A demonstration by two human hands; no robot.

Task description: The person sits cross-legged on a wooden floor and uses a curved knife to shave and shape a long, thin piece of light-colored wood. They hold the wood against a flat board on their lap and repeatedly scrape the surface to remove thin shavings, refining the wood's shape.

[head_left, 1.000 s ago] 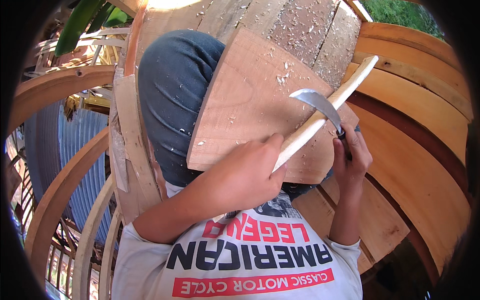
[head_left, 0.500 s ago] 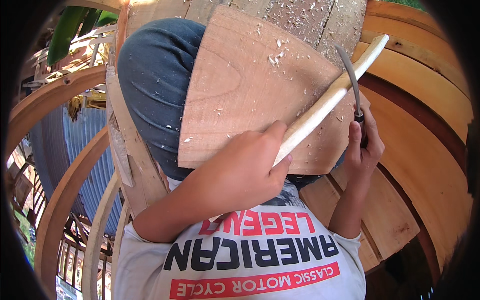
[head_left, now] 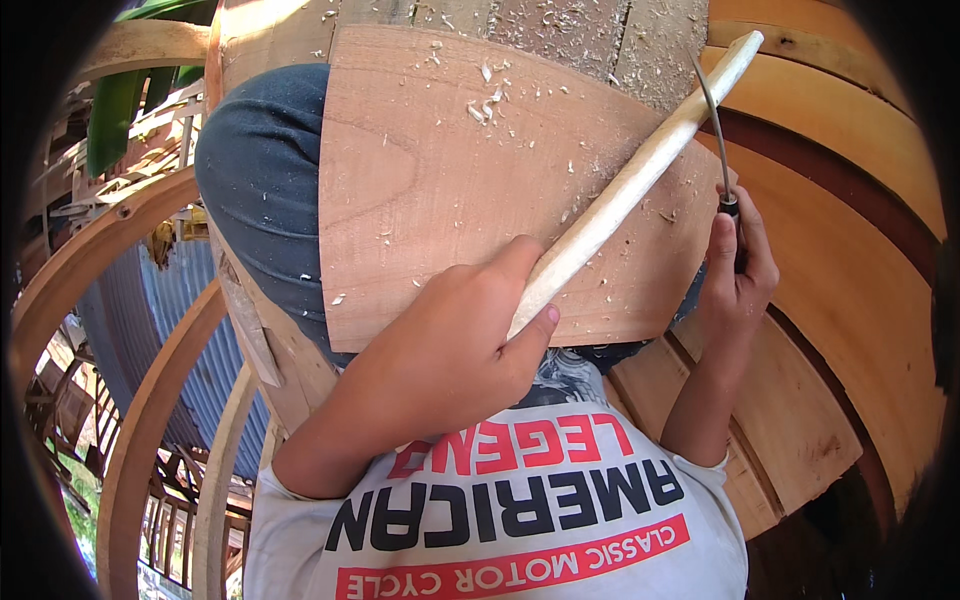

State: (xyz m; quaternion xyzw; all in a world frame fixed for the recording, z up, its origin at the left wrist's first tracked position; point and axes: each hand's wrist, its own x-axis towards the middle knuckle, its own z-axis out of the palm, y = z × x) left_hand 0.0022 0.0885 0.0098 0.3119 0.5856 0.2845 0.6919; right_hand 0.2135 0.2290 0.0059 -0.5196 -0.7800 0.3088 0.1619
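Observation:
A pale, peeled wooden stick (head_left: 640, 180) slants across a flat reddish-brown board (head_left: 450, 180) that rests on my lap. My left hand (head_left: 465, 330) is closed round the stick's near end, with the thumb along its side. My right hand (head_left: 745, 260) grips the dark handle of a curved knife (head_left: 722, 150). The thin blade points away from me and crosses the stick near its far end. Whether its edge touches the wood, I cannot tell. Small shavings are scattered over the board.
My bent left knee (head_left: 265, 200) in dark trousers is beside the board. Planks strewn with shavings (head_left: 570, 35) lie beyond it. Curved orange-brown planking (head_left: 830, 220) rises at the right. Curved wooden ribs (head_left: 150, 420) and corrugated metal sheets (head_left: 190, 320) are at the left.
The board, stick and left hand have shifted left in the view. The knife now crosses nearer the stick's far tip, and its blade appears thinner, turned more edge-on.

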